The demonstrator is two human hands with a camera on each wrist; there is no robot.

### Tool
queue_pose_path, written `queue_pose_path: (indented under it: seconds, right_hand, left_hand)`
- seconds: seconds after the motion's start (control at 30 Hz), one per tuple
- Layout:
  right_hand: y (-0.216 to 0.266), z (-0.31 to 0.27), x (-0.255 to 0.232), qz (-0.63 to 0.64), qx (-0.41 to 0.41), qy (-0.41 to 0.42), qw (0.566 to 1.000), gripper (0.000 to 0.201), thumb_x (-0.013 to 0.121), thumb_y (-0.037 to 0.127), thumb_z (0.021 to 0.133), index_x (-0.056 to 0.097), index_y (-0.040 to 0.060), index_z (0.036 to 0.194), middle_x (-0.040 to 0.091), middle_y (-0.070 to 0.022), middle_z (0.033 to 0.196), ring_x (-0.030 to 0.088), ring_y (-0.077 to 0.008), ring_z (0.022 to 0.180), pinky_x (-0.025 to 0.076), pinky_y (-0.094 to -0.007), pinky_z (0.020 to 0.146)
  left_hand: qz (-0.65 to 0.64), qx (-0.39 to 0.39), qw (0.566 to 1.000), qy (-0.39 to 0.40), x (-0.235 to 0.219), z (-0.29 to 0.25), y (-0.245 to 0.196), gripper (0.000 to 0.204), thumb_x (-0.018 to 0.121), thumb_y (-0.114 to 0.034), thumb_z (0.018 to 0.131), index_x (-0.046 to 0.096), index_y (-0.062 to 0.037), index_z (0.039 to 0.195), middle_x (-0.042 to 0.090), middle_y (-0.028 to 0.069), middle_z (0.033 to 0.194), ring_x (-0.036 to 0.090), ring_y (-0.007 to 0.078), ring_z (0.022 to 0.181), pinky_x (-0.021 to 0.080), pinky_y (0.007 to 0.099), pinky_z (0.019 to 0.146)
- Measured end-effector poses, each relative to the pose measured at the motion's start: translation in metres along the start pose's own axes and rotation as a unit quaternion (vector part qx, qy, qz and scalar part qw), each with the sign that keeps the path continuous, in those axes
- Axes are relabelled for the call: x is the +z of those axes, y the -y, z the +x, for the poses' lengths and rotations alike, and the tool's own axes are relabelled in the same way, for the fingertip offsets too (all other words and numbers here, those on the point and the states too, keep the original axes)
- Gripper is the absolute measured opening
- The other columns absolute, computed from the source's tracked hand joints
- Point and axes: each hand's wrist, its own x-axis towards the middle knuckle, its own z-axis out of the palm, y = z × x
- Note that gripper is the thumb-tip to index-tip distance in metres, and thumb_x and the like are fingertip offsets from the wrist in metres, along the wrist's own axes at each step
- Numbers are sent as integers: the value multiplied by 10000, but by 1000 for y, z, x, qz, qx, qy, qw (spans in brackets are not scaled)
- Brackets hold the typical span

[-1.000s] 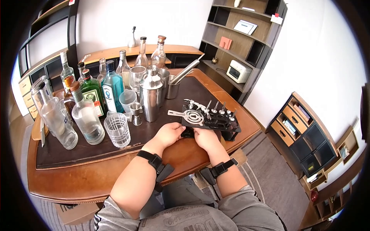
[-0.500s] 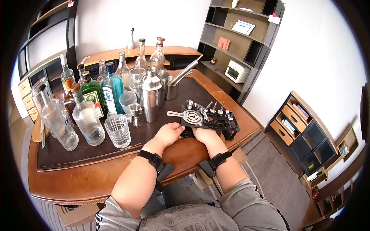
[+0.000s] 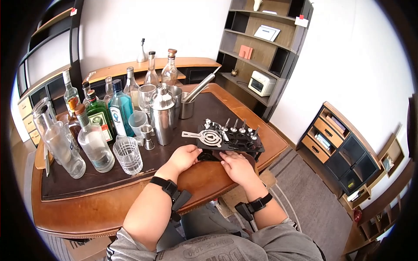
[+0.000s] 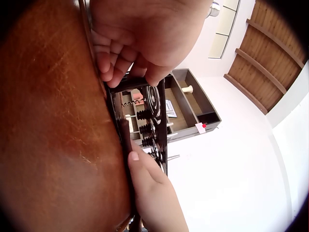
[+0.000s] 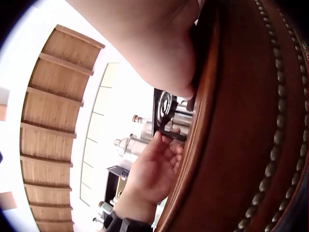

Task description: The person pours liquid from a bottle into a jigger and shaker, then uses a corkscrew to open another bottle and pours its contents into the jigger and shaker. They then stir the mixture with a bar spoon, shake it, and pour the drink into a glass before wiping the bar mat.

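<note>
A black bar-tool rack stands at the table's front, with a flat cocktail strainer on its top left and several metal pourers upright behind. My left hand grips the rack's near left end; in the left wrist view its thumb and curled fingers meet at the end panel. Under the rack's front edge lies a dark brown, flat thing. My right hand rests over it, fingers stretched toward the left. A corkscrew hangs inside the rack.
Left of the rack stand a steel shaker, a jigger, a cut-glass mixing jug and several bottles, including a blue one. A steel cup with tools is behind. The table's studded edge curves before me.
My right hand has come out from beneath the rack's front, and its fingers now show on the dark brown thing. The left hand keeps its grip. The head view has turned slightly right.
</note>
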Motion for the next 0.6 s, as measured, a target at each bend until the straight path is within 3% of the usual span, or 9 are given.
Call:
queue_pose_path:
  seconds: [0.1, 0.23, 0.3, 0.37, 0.47, 0.5, 0.6]
  right_hand:
    - [-23, -3, -5, -12, 135, 13, 991, 362, 559, 288, 919, 639, 71, 1198, 643, -196, 1159, 595, -348, 1090, 446, -448, 972]
    - [-7, 0, 5, -13, 55, -56, 997, 372, 570, 287, 914, 637, 34, 1178, 654, -201, 1127, 595, -357, 1084, 441, -455, 971]
    - [9, -5, 10, 2, 0, -53, 999, 383, 560, 288, 920, 626, 32, 1198, 625, -201, 1227, 548, -330, 1218, 397, -446, 1058]
    - [17, -12, 6, 30, -32, -67, 997, 331, 608, 185, 891, 646, 39, 1187, 651, -189, 1189, 560, -320, 1215, 429, -412, 1031]
    - [-3, -23, 1, 115, -42, -76, 990, 262, 628, 99, 865, 680, 43, 1115, 683, -167, 1124, 607, -304, 1154, 466, -408, 993]
    - [-8, -28, -2, 106, -49, -113, 987, 209, 634, 46, 845, 696, 37, 1044, 703, -148, 1070, 641, -291, 1102, 493, -400, 955]
    - [-39, -54, -7, 108, -9, -165, 980, 196, 614, 39, 862, 677, 35, 1048, 700, -147, 1067, 656, -296, 1049, 497, -389, 936]
  left_hand:
    - [-1, 1, 1000, 1, 1, 0, 3, 275, 587, -275, 952, 675, -14, 936, 637, 67, 720, 592, 155, 656, 488, 303, 653]
    - [-19, -6, 1000, 1, 1, -3, -2, 275, 590, -275, 953, 666, -16, 904, 629, 58, 712, 583, 145, 649, 480, 297, 635]
    - [-22, -3, 1000, 6, 1, -3, -2, 263, 578, -265, 965, 665, -21, 917, 619, 41, 711, 568, 126, 644, 469, 274, 618]
    - [-8, -5, 1000, 14, 0, -4, -4, 238, 549, -237, 989, 667, -31, 973, 606, 18, 719, 551, 103, 642, 458, 243, 601]
    - [-28, -2, 1000, 5, 1, -2, 1, 264, 580, -263, 965, 666, -17, 920, 622, 43, 713, 570, 127, 649, 473, 274, 626]
    - [-38, 0, 999, 2, 1, -2, 1, 281, 596, -276, 952, 665, -10, 895, 629, 55, 711, 577, 139, 652, 479, 289, 638]
    - [-17, 4, 1000, 0, 0, -3, 0, 281, 594, -274, 953, 667, -6, 908, 631, 60, 715, 579, 142, 654, 483, 293, 646]
